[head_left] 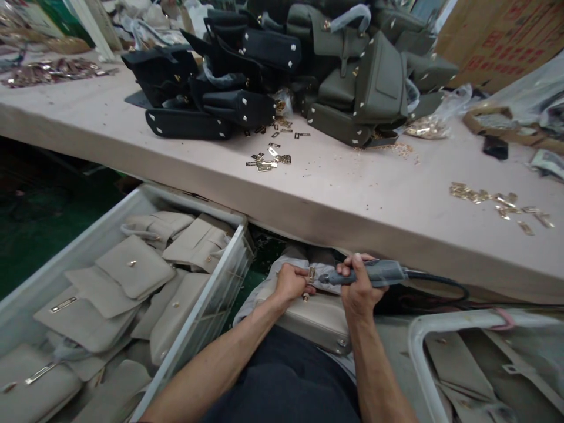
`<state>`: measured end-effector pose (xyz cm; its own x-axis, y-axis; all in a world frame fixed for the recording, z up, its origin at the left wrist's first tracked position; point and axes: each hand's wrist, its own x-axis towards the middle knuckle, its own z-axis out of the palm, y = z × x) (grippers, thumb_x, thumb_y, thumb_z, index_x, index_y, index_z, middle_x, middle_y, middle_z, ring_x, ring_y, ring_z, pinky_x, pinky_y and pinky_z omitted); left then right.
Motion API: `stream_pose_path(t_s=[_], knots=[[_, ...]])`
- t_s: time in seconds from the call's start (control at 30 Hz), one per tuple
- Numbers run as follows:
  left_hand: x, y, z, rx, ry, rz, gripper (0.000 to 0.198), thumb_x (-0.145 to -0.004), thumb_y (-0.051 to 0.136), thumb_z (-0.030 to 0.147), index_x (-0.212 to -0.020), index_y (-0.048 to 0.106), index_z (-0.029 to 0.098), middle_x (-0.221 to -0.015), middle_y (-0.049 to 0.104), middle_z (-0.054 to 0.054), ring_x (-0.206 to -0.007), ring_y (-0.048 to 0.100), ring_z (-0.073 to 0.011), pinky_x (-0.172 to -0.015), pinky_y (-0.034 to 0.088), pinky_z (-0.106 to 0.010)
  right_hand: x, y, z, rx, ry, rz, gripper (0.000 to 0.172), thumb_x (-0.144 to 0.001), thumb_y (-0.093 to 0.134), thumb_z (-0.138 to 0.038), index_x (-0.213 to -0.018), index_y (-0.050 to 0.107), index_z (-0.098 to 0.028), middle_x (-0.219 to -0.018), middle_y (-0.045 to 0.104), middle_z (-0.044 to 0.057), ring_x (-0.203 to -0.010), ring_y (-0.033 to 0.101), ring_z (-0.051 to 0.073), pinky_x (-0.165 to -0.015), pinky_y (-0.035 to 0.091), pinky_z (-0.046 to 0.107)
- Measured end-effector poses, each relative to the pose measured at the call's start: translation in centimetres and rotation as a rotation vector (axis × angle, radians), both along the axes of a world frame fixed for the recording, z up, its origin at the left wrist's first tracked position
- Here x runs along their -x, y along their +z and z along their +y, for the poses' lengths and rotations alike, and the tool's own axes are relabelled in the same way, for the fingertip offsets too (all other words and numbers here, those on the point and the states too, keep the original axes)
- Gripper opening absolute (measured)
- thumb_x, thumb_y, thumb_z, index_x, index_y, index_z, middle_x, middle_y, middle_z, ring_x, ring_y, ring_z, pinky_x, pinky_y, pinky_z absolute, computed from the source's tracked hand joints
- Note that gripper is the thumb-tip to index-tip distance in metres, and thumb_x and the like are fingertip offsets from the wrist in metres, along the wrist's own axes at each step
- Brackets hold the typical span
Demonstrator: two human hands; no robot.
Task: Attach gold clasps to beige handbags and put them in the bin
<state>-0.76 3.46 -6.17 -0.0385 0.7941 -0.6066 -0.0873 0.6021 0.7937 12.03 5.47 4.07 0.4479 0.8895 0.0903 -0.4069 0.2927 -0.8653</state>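
A beige handbag [312,317] lies across my lap, with metal studs on its base corner and a small gold clasp on its front. My left hand [291,283] is closed on the handbag's flap, its fingers right beside an upright gold metal plate [312,274]. In my right hand [362,291] is a grey electric screwdriver [381,272], gripped around its body and pointing left. The screwdriver's tip reaches close to the gold plate; whether they touch I cannot tell. Fingers partly cover the flap.
To the left stands a white crate [198,335] of beige bags; another crate [414,346] holds bags at right. On the table [211,170] ahead are black bags [189,123], olive bags [381,82] and loose gold plates [267,161]. A cable [440,276] trails right from the screwdriver.
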Motion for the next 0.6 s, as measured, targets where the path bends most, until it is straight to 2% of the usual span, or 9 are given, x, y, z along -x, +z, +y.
stream_pose_path(t_s=[0.2, 0.43, 0.6], knots=[[-0.3, 0.7, 0.0, 0.018, 0.084, -0.020, 0.031, -0.060, 0.090, 0.018, -0.086, 0.077, 0.007, -0.074, 0.076, -0.012, -0.064, 0.074, -0.0249, -0.059, 0.062, -0.030, 1.2, -0.2, -0.5, -0.028, 0.004, -0.120, 0.024, -0.081, 0.082, -0.029, -0.088, 0.061, -0.018, -0.067, 0.059, -0.003, -0.049, 0.052, 0.011, -0.053, 0.049, 0.029], [-0.4, 1.7, -0.2, 0.009, 0.117, -0.061, 0.017, -0.065, 0.078, 0.009, -0.082, 0.076, 0.006, -0.068, 0.073, -0.011, -0.059, 0.073, -0.0249, -0.053, 0.061, -0.029, 1.8, -0.2, -0.7, -0.046, 0.033, -0.182, 0.025, -0.084, 0.081, -0.031, -0.087, 0.059, -0.019, -0.067, 0.059, -0.002, -0.050, 0.054, 0.012, -0.053, 0.051, 0.029], [-0.2, 1.9, -0.2, 0.017, 0.120, -0.088, 0.020, -0.062, 0.083, 0.012, -0.079, 0.077, 0.006, -0.067, 0.073, -0.010, -0.057, 0.072, -0.0226, -0.053, 0.059, -0.028, 1.8, -0.3, -1.0, -0.056, 0.090, -0.301, 0.025, -0.087, 0.077, -0.035, -0.084, 0.059, -0.018, -0.063, 0.056, -0.003, -0.051, 0.054, 0.013, -0.054, 0.050, 0.029]])
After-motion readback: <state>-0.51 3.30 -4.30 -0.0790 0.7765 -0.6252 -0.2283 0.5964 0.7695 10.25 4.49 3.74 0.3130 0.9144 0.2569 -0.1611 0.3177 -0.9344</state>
